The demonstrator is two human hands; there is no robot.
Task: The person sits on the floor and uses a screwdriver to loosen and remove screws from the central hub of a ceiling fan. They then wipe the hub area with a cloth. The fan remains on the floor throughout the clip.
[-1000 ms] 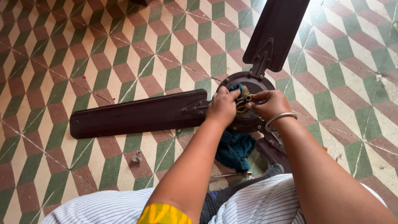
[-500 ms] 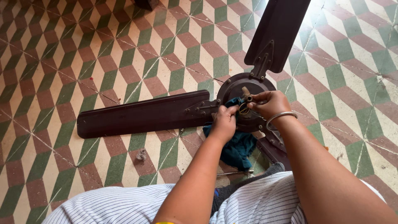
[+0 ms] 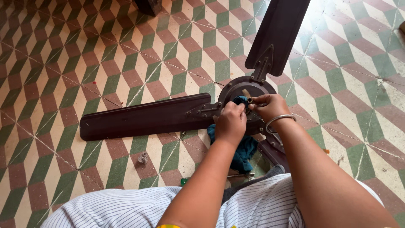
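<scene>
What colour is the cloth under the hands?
The cloth is dark teal blue, seen best in the head view.

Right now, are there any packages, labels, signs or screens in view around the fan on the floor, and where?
None in view: no package, label, sign or screen.
Ceiling fan: dark brown, lying on the patterned tile floor, no sticker visible on hub or blades.
Cloth: teal, plain, hanging below the left hand.
Right hand: at the hub, a plain metal bangle on the wrist.
</scene>
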